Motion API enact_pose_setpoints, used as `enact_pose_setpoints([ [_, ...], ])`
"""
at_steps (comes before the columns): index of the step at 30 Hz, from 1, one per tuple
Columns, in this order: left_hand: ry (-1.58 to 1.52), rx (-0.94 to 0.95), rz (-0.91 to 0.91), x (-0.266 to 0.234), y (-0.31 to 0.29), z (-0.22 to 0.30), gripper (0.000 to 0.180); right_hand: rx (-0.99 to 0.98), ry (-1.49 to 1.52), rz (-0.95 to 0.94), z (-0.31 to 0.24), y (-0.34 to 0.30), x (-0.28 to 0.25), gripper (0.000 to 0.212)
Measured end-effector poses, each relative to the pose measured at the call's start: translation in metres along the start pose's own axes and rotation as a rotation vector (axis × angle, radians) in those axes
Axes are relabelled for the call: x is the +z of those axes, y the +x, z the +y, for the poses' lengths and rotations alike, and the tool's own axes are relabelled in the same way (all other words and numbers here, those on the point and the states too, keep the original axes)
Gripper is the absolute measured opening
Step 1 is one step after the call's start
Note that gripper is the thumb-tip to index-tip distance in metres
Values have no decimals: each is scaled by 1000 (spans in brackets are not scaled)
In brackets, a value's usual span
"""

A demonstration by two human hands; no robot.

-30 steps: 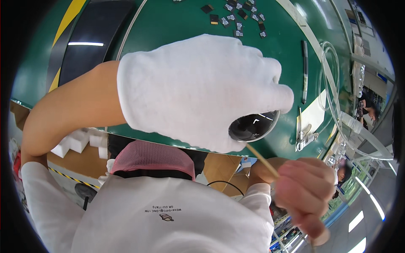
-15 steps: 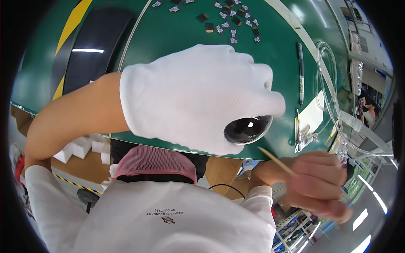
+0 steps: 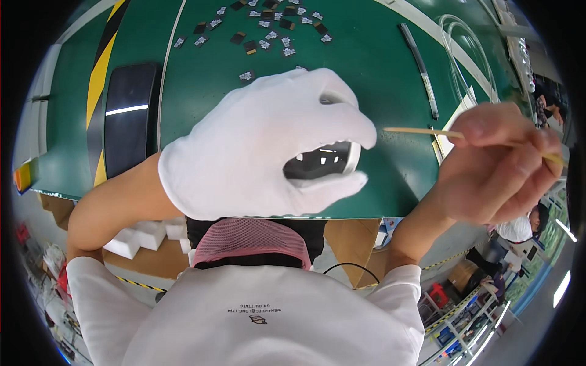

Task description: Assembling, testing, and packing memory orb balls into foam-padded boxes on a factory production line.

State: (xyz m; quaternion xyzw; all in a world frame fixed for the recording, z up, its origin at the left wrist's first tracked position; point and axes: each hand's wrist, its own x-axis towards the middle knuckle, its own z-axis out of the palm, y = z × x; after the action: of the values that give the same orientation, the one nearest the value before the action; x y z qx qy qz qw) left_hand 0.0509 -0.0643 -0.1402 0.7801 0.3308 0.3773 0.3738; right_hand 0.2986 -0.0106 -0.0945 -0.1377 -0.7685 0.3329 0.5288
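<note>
Where the worktop (image 3: 394,177) ends, its front edge runs just below the white glove (image 3: 250,140), with pink mesh (image 3: 253,243) on the glove's near side. Soft fabric covers the left hand (image 3: 268,152), its curled grip holding a dark, glossy, rounded piece (image 3: 320,163) between thumb and fingers. Right of the glove, the bare right hand (image 3: 500,165) pinches a slim wooden stick (image 3: 421,132) in a narrow grip, the tapered tip pointing at the glove; smooth green surface opens below that tip. Left of the glove lies a shiny black slab (image 3: 129,122). Beyond the glove, small thin cards (image 3: 264,24) are scattered, and a slender pen (image 3: 419,70) rests farther right.
</note>
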Motion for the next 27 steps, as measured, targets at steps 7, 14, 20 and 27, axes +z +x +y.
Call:
enact_pose_setpoints([
  [7, 95, 59, -122, -19, -7, -4, 63, 30, -31, 104, -8, -39, 19, 27],
  [14, 305, 167, -135, -15, -7, -6, 67, 466, -673, 185, -30, -99, 46, 12],
  [20, 436, 62, -102, -13, -8, 10, 60, 569, -737, 250, -41, -97, 51, 12],
  [27, 545, -40, -69, -11, -8, 21, 60, 216, -403, 324, -55, -100, 101, 9],
])
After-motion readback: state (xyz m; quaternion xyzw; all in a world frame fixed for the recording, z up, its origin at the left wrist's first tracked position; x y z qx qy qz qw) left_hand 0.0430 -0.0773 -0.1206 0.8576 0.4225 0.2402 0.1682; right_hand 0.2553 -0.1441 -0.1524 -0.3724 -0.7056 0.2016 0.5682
